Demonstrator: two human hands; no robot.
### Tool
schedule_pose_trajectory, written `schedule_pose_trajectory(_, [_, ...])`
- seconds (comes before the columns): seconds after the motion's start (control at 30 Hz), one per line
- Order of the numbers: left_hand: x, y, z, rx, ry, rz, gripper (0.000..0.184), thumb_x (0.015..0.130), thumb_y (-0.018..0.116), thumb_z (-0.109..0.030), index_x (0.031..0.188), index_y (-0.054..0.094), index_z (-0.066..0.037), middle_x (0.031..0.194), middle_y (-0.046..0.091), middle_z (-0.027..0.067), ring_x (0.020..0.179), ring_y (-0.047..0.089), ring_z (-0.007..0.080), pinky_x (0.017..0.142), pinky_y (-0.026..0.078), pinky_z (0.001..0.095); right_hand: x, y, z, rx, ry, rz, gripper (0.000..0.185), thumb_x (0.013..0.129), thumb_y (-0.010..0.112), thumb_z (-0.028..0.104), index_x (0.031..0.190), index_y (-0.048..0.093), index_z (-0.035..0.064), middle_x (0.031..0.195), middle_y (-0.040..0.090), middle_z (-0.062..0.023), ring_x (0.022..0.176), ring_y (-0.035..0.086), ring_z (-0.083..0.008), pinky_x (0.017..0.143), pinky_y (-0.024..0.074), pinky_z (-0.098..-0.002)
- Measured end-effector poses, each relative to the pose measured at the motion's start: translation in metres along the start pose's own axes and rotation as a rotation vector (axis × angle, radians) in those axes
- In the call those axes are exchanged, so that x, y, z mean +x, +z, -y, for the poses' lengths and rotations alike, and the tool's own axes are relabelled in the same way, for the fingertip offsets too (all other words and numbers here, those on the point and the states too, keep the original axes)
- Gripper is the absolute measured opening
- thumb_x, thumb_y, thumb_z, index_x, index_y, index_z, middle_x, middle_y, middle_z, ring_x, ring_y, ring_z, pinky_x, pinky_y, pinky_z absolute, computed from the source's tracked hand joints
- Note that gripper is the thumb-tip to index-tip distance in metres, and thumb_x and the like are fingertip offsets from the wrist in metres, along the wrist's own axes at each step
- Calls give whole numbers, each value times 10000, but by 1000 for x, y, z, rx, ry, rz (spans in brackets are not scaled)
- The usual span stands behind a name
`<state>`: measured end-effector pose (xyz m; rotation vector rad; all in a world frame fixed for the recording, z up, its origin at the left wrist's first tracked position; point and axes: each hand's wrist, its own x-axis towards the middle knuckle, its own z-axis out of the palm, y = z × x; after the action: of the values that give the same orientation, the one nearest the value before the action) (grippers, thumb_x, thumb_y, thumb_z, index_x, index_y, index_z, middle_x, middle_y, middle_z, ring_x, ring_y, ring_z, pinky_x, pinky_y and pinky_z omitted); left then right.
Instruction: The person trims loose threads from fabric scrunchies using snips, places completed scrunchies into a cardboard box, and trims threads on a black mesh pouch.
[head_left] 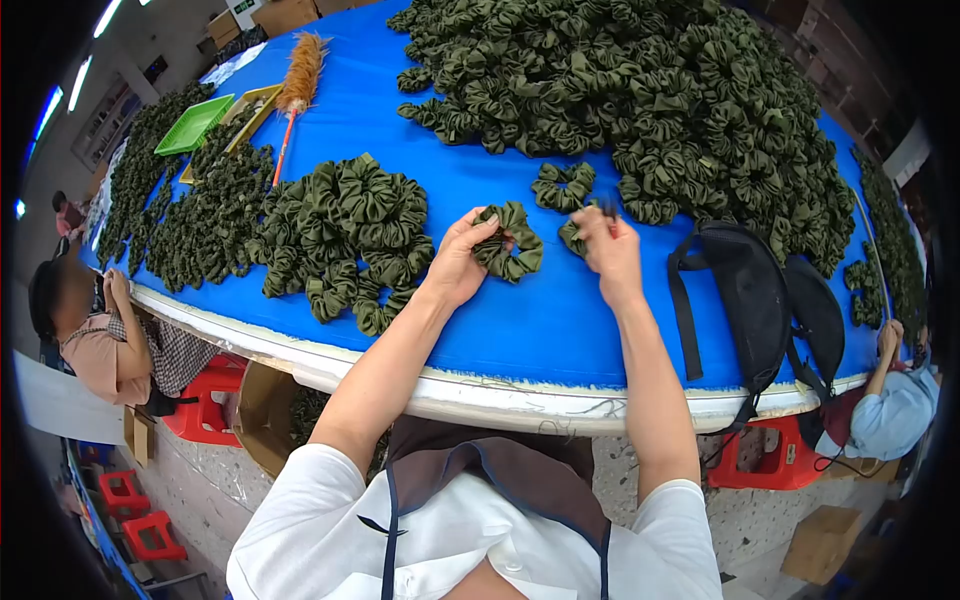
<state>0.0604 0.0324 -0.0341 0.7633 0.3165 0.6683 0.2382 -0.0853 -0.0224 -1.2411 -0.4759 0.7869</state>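
A dark green ruffled scrunchie [519,250] is in my left hand [463,257], gripped at its left side between thumb and fingers above the blue table. To its right is my right hand [612,250], raised and partly smeared by motion; a small dark item seems to be at its fingertips, too blurred to name. Just left of those fingers, part of another green scrunchie [571,237] shows. One more scrunchie [563,186] lies flat on the table behind both hands.
A big scrunchie heap [660,90] covers the back right; a smaller pile [350,230] lies left. Further left are a feather duster [302,75] and green tray [194,125]. Black pouches [745,300] lie right. Co-workers sit at left [100,340] and right [893,410].
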Motion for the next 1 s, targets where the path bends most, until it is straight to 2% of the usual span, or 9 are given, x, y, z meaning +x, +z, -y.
schedule_pose_trajectory(0.07, [-3, 4, 1, -2, -1, -20, 252, 889, 661, -93, 1121, 585, -30, 942, 651, 88, 743, 607, 114, 692, 495, 200, -10, 28, -9, -159, -353, 84, 162, 883, 691, 194, 868, 698, 33, 645, 582, 18, 497, 436, -58, 463, 352, -209])
schedule_pose_trajectory(0.1, [-4, 7, 1, 2, -14, -22, 252, 889, 661, -93, 1121, 585, -30, 942, 651, 88, 743, 607, 114, 692, 495, 200, -11, 26, -12, -155, -344, 75, 162, 883, 691, 194, 868, 698, 33, 645, 582, 18, 497, 436, -58, 463, 352, -209])
schedule_pose_trajectory(0.23, [-13, 18, 3, 352, 29, -22, 187, 898, 637, -118, 1057, 609, -25, 838, 656, 74, 700, 603, 119, 646, 495, 213, -11, 16, -21, -424, -199, 254, 144, 881, 690, 175, 902, 703, 33, 721, 618, -1, 600, 506, -76, 558, 417, -218])
schedule_pose_trajectory(0.4, [-9, 11, 2, 495, -48, 17, 132, 905, 620, -135, 984, 628, -29, 740, 639, 55, 651, 587, 108, 602, 488, 205, -9, 17, -15, -332, -280, 91, 134, 882, 676, 149, 906, 703, 20, 782, 642, -28, 636, 522, -84, 575, 423, -221])
schedule_pose_trajectory(0.6, [-9, 8, 0, 341, -58, -75, 106, 904, 613, -127, 938, 640, -31, 682, 619, 40, 632, 573, 94, 595, 477, 192, -9, 4, -11, -498, -355, 68, 154, 877, 672, 155, 937, 710, 18, 801, 648, -21, 617, 525, -104, 563, 427, -240])
schedule_pose_trajectory(0.77, [-9, 7, 2, 296, -26, -90, 102, 889, 642, -125, 922, 654, -29, 673, 617, 35, 626, 571, 90, 595, 456, 176, -30, 25, -7, -580, -482, 176, 177, 865, 682, 190, 967, 729, 53, 752, 630, -1, 564, 504, -132, 539, 424, -267])
schedule_pose_trajectory(0.9, [-9, 9, 4, 348, -16, -105, 101, 883, 650, -127, 919, 655, -32, 674, 618, 36, 622, 566, 87, 578, 449, 171, -34, 27, -6, -825, -521, 109, 182, 844, 711, 118, 1018, 735, 67, 729, 589, 7, 571, 462, -93, 512, 380, -230])
schedule_pose_trajectory(1.0, [-10, 11, 4, 367, -19, -105, 100, 879, 652, -125, 917, 656, -33, 673, 617, 36, 627, 567, 86, 572, 447, 170, -33, 28, -8, -848, -549, 72, 177, 833, 711, 144, 1000, 743, 95, 726, 599, 4, 557, 480, -121, 508, 399, -255])
